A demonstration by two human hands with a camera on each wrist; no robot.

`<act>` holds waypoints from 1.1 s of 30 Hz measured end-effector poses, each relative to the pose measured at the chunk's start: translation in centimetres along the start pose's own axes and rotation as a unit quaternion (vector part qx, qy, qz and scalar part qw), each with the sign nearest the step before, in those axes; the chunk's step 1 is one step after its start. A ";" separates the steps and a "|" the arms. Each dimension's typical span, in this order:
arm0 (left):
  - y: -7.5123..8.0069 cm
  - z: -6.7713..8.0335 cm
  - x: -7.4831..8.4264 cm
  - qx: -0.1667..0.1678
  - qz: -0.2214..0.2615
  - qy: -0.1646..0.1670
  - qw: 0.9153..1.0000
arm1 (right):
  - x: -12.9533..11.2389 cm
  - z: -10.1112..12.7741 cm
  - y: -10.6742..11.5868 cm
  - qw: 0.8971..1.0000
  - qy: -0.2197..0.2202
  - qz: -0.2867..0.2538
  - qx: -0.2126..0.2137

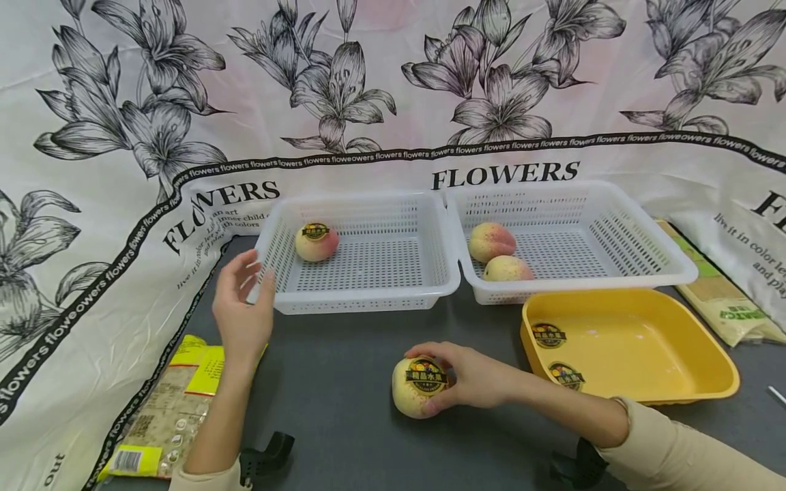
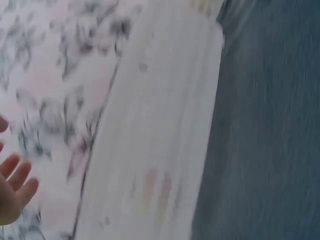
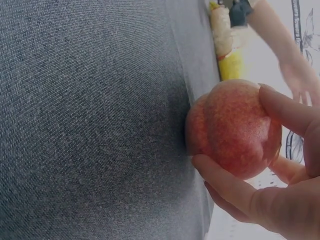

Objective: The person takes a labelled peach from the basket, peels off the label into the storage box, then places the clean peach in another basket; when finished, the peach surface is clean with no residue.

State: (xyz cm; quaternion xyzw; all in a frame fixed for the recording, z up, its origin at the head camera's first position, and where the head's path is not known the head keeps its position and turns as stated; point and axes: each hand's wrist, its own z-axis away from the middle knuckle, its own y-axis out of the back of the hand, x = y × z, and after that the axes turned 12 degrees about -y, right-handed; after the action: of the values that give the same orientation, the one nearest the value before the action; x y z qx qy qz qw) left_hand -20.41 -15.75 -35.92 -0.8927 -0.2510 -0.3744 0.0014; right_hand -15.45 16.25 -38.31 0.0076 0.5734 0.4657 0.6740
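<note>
My right hand (image 1: pixel 454 378) grips a peach (image 1: pixel 417 389) with a dark round sticker on the grey table; in the right wrist view the peach (image 3: pixel 232 127) shows red, with fingers (image 3: pixel 285 107) curled round it. My left hand (image 1: pixel 242 307) hovers with relaxed fingers at the front left corner of the left white basket (image 1: pixel 362 300), holding nothing; its fingertips (image 2: pixel 15 185) show in the blurred left wrist view. That basket holds one stickered peach (image 1: pixel 316 241). The right white basket (image 1: pixel 620 276) holds two peaches (image 1: pixel 491 241) (image 1: pixel 507 269).
A yellow tray (image 1: pixel 632 348) with two loose stickers (image 1: pixel 548 335) sits at the front right. Packets lie at the left (image 1: pixel 166 409) and far right (image 1: pixel 718 293). A flower-printed cloth (image 1: pixel 92 204) covers the backdrop and the left side.
</note>
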 end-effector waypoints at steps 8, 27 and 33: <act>-3.4 4.1 4.2 -0.418 0.077 -0.012 0.905 | 0.1 -0.1 0.1 1.000 0.001 -0.008 0.000; -6.6 10.3 3.5 -0.480 0.158 0.055 0.861 | 1.6 0.2 -0.3 0.996 0.019 -0.091 0.020; -6.7 10.4 3.7 -0.468 0.154 0.048 0.869 | 2.4 0.7 0.8 0.939 -0.128 -0.313 0.058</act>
State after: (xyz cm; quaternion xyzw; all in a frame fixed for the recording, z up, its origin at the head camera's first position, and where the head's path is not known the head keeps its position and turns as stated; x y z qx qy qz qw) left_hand -14.27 -6.20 -42.15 -0.7967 0.0947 -0.4858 -0.3468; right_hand -15.55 18.60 -39.49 -0.0739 0.4817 0.1926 0.8517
